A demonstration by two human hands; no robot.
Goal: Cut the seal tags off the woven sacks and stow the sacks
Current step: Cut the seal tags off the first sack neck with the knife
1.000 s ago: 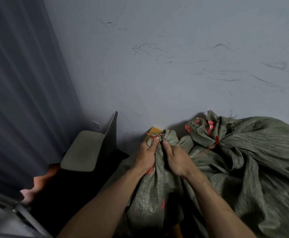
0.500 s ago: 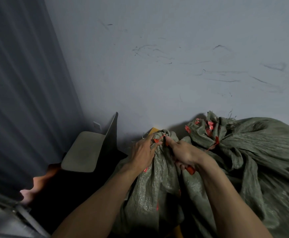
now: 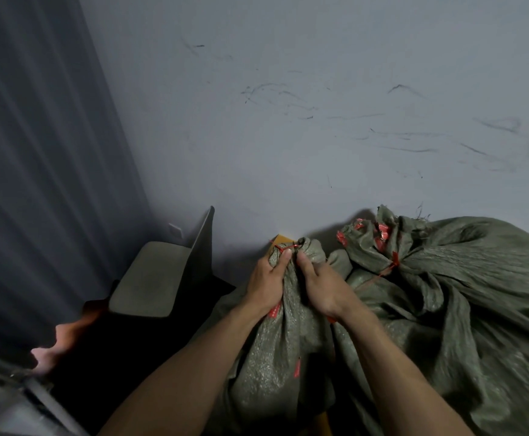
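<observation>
Just below the middle of the frame, the left hand and right hand sit side by side, both clamped on the gathered neck of the near sack. The fingers are curled round the bunched green weave, and both thumbs point up toward the knot. A thin red seal tag circles the neck just above the thumb tips; I cannot tell whether either thumb touches it. The sack stands upright between the forearms and runs down to the bottom edge, with small red marks on its cloth.

Just right of it, touching its side, the second sack slumps across the lower right. A red tie cinches its mouth, and red scraps show in the folds above that.

A yellow-brown corner peeks out behind the gripped neck. To the left stands a grey seat with its back against the scuffed pale wall. A ribbed dark panel fills the left of the frame.
</observation>
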